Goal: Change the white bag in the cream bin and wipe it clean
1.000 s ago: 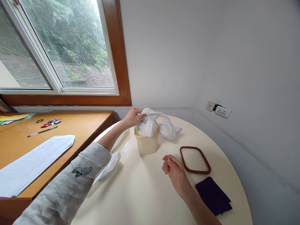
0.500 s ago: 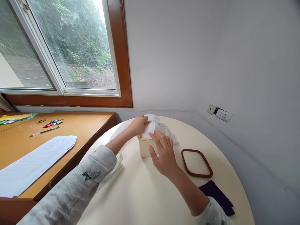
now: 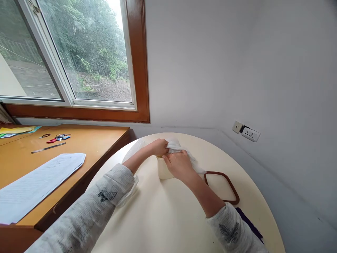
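Observation:
A white plastic bag lies bunched over the top of a cream-coloured container on the round table. My left hand is closed on the bag at the container's far left side. My right hand has its fingers curled onto the same bag from the right, above the container's front. Both hands hide much of the container's rim and whatever is inside it. The bag's loose end trails right toward a brown rounded frame.
Clear plastic lies by my left forearm, and a dark purple cloth is partly under my right sleeve. Left of the round table stands a wooden desk with papers, a pen and keys.
My right hand has gone from spread fingers beside the container to gripping the bag. The bag has been pressed lower, and its loose end now reaches the brown frame.

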`<state>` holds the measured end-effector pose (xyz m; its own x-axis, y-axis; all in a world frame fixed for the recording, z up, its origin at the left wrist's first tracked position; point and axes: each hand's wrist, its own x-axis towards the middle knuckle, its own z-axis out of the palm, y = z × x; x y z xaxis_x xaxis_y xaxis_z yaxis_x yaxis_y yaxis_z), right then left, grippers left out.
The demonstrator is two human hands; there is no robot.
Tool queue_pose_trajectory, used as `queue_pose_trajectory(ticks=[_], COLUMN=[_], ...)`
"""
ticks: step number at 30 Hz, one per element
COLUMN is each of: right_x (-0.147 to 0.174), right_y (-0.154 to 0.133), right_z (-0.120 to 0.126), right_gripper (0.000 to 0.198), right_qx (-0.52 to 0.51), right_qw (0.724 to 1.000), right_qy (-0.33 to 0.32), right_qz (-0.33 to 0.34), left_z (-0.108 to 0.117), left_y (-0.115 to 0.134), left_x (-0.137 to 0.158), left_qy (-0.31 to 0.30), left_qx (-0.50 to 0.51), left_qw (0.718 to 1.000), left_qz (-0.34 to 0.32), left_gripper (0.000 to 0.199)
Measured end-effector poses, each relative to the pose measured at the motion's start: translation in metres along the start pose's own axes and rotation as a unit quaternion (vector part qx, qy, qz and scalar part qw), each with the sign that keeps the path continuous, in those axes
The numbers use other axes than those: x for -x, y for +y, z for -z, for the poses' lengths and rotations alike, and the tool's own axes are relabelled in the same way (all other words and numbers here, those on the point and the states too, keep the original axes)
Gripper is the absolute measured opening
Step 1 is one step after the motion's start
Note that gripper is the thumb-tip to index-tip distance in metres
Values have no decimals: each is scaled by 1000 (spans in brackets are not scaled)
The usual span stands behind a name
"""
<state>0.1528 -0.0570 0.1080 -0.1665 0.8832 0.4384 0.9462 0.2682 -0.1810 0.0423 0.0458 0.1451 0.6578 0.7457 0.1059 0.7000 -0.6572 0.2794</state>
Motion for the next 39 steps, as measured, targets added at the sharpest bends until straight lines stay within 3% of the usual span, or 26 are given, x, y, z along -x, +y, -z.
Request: queue_pose_trajectory(ticks=[3, 6, 10, 12, 16, 21, 27, 31, 39], right_x=[-1, 2, 8, 10, 10, 8, 12, 17, 10], right_y=[3, 8, 23, 33, 52, 68, 79, 84, 79], right_z=[1, 4, 3, 1, -3, -9, -9, 7, 36], right_gripper=[38, 33, 19, 28, 40, 35, 37, 30, 16], right_qx=[-31, -44, -58, -78, -160, -301, -410, -434, -403], right_qw=[999, 997, 986, 981, 971, 933, 883, 872, 892], right_qy=[11, 66, 147, 161, 113, 21, -10, -38, 100], right_qz=[3, -11, -52, -80, -135, -196, -227, -222, -178], left_z=[-2, -2, -4, -6, -11, -18, -23, -16, 1], left_y=[1, 2, 4, 5, 7, 9, 15, 15, 21], left_x=[0, 0, 0, -2, -14, -26, -26, -22, 23], left_qy=[14, 27, -21, -59, -144, -217, -183, -137, -76], left_qx=[-10, -16, -30, -44, -66, -64, -40, -62, -42], left_qw=[1000, 999, 998, 997, 987, 974, 982, 989, 996], left_qz=[-11, -33, -46, -37, -8, 19, 0, -3, -23], left_gripper=[8, 11, 19, 20, 21, 26, 18, 18, 38])
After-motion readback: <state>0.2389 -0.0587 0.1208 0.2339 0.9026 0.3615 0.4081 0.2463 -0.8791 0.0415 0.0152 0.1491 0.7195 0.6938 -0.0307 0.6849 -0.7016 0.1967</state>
